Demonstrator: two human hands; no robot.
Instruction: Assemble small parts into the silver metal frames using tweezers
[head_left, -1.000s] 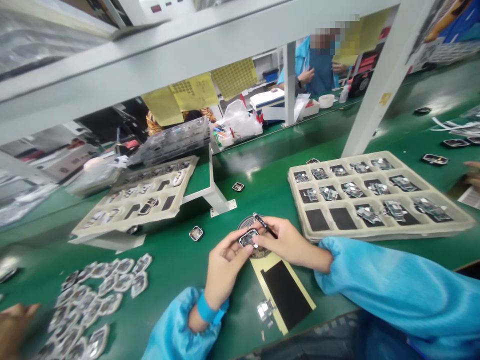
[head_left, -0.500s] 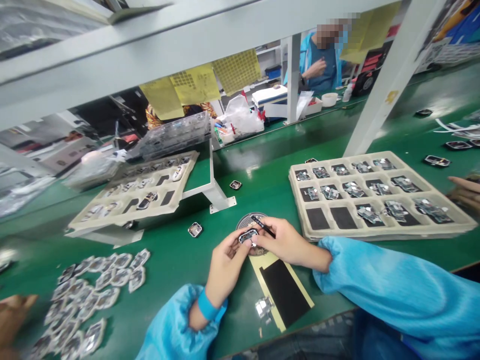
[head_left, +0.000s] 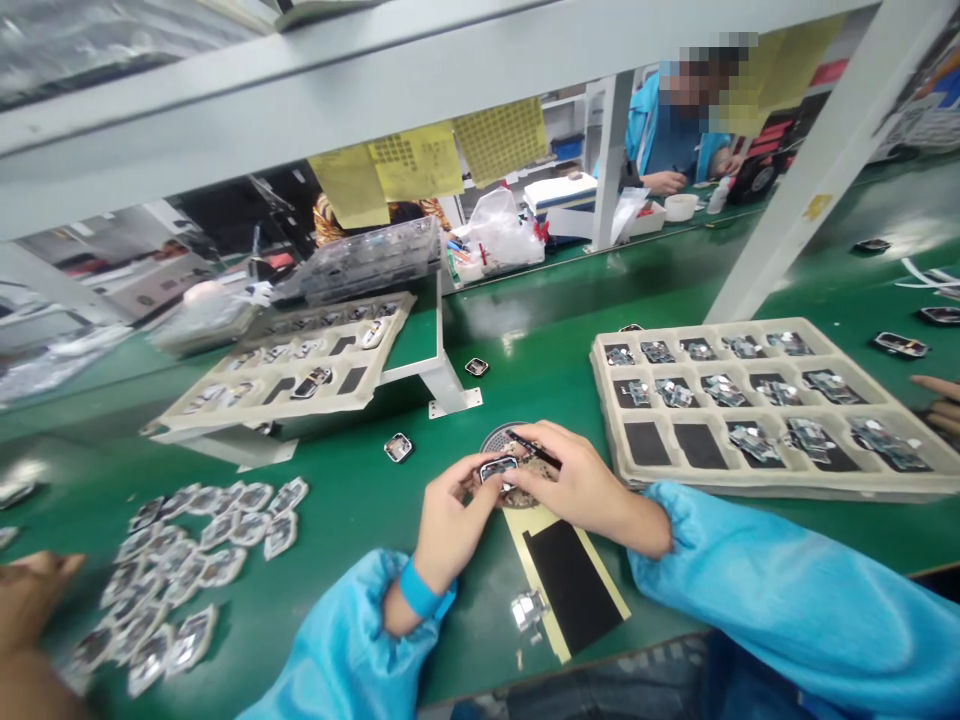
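Observation:
My left hand (head_left: 454, 520) pinches a small watch-like housing (head_left: 497, 467), dark inside with a pale rim, between thumb and fingers. Slim black tweezers (head_left: 536, 450) lie in my right hand (head_left: 581, 485), under its curled fingers. The right thumb reaches the housing's right edge; the tweezers' tip is hard to make out. Both hands are over a round perforated disc (head_left: 499, 437) holding small brownish bits. Below it lies a yellow sheet with a black pad (head_left: 574, 585). Beside that sheet is a small silvery circuit part (head_left: 527, 612).
A cream tray (head_left: 622, 470) with circuit boards stands right. Several pale-rimmed housings (head_left: 180, 560) lie left. Another tray (head_left: 352, 400) rests on a raised stand. Loose housings (head_left: 398, 447) dot the green bench. Other people's hands show at the left (head_left: 34, 590) and right (head_left: 941, 400) edges.
The view has shifted slightly, so the surroundings appear farther right. My right fingers have curled farther over the tweezers, which lie flatter; the housing stays in my left hand. The person opposite has lowered a hand.

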